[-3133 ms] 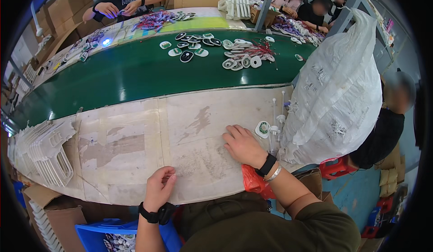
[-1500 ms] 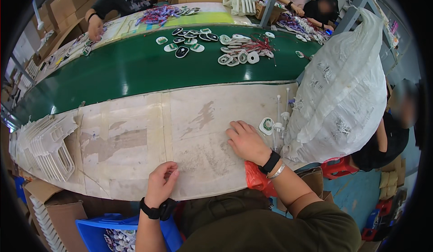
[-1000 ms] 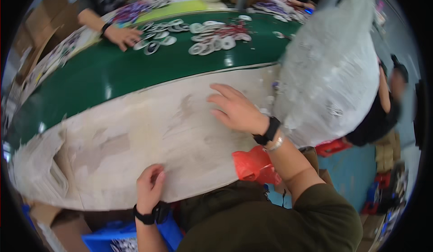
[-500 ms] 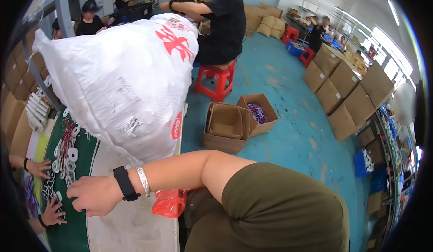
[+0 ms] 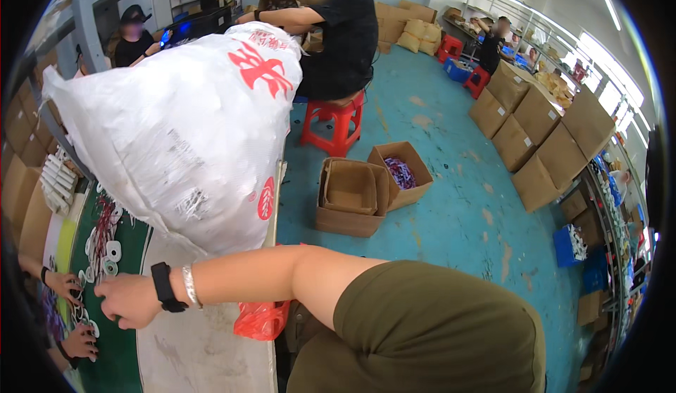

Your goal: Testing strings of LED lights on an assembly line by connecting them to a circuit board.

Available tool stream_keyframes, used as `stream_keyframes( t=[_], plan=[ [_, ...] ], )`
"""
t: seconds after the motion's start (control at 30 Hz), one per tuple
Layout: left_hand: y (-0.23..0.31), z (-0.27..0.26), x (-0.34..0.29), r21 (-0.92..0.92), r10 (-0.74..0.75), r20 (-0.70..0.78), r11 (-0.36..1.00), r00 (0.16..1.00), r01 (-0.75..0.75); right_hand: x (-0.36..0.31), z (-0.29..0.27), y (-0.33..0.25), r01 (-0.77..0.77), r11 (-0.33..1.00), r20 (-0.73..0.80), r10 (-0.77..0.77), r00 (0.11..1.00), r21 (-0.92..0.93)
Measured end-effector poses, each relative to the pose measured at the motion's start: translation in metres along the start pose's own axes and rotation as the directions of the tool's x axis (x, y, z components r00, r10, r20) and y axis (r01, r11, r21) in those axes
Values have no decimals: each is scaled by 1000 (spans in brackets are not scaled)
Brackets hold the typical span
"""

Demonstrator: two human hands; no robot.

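My right hand (image 5: 129, 300), with a black wristband and a silver bangle on its wrist, reaches left over the edge of a green belt (image 5: 113, 361). Its fingers are curled in, and whatever they may hold is hidden. Just beyond the fingertips lie white ring-shaped parts (image 5: 111, 268) and thin dark red cords (image 5: 104, 227). Across the belt, a co-worker's two hands (image 5: 81, 341), with dark wristbands, are among more white parts. My left hand is out of view.
A big white woven sack (image 5: 190, 132) stands on the pale tabletop (image 5: 190, 351) beyond my forearm. A red plastic bag (image 5: 260, 320) hangs at the table edge. Open cardboard boxes (image 5: 348, 217) stand on the blue floor; a seated person (image 5: 341, 37) occupies a red stool (image 5: 334, 129).
My right hand has shifted slightly left and stays curled. The co-worker's hands have moved a little over the white parts. The whole view has shifted slightly.
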State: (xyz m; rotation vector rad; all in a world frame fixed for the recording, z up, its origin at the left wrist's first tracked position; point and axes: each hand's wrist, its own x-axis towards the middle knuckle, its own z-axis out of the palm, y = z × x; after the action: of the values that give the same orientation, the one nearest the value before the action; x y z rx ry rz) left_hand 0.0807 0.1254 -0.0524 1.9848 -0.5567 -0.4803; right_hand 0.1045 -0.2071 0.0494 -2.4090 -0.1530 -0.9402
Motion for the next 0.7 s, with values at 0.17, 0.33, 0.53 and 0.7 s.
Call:
stream_keyframes(
  t=[0.17, 0.33, 0.53, 0.7],
  plan=[
    [-36, -18, 1, -142, -168, -146, 979, 975, 147, 59, 36, 23, -193, 968, -15, 198, 980, 161],
    [-19, -53, -8, -278, -81, -46, 958, 996, 65, 76, 52, 164, -436, 870, 26, 453, 891, -228],
    [-38, -111, -16, -347, -168, 91, 919, 982, 189, 68, 27, 195, -654, 257, -240, 785, 570, -711],
    [-42, -108, -13, -573, -243, 108, 777, 964, 260, 65, -6, 260, -754, 47, -404, 822, 402, -656]
  ],
)
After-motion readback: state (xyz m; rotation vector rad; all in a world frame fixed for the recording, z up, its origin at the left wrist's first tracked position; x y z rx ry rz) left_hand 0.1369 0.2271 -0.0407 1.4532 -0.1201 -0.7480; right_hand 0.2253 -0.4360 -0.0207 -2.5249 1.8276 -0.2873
